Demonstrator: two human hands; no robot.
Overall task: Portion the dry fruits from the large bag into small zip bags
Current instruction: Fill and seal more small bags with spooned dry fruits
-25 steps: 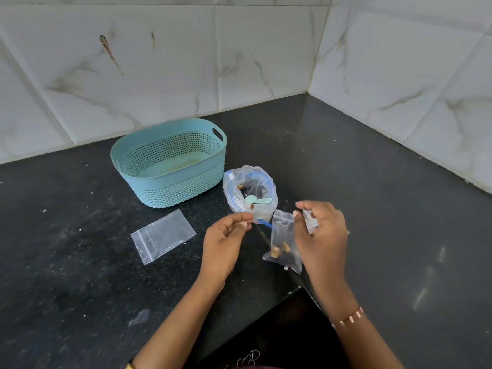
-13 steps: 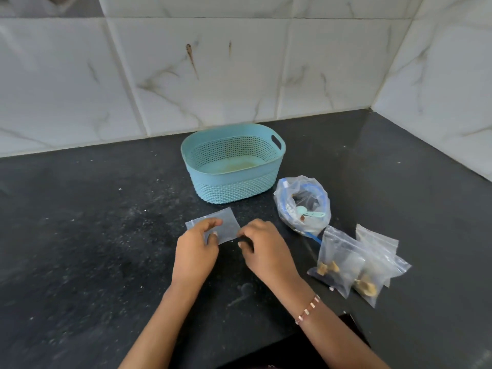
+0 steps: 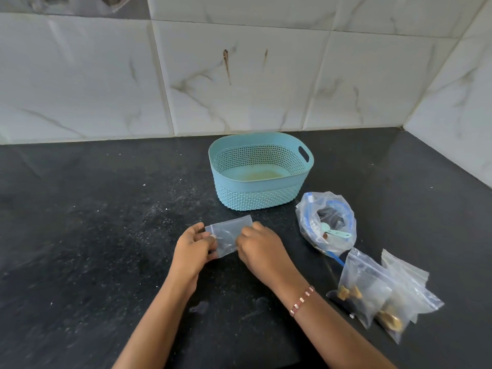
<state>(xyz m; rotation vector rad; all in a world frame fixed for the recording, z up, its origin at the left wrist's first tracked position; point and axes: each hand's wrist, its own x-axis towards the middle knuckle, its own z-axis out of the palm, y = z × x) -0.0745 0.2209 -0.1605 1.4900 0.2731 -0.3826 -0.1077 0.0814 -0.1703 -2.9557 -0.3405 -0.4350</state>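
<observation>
we hold an empty small zip bag near the middle of the black tabletop, our left hand pinching its edge at 9 o'clock and our right hand pinching the edge at 3 o'clock, fingers curled onto the plastic. whether the bag touches the tabletop we cannot tell. at 12 o'clock from it sits a teal basket. at 3 o'clock from our hands the large bag stands open with dark dry fruits and a teal scoop inside. at 4 o'clock lie two filled zip bags, overlapping, with golden and dark pieces inside. a beaded bracelet circles our right wrist.
</observation>
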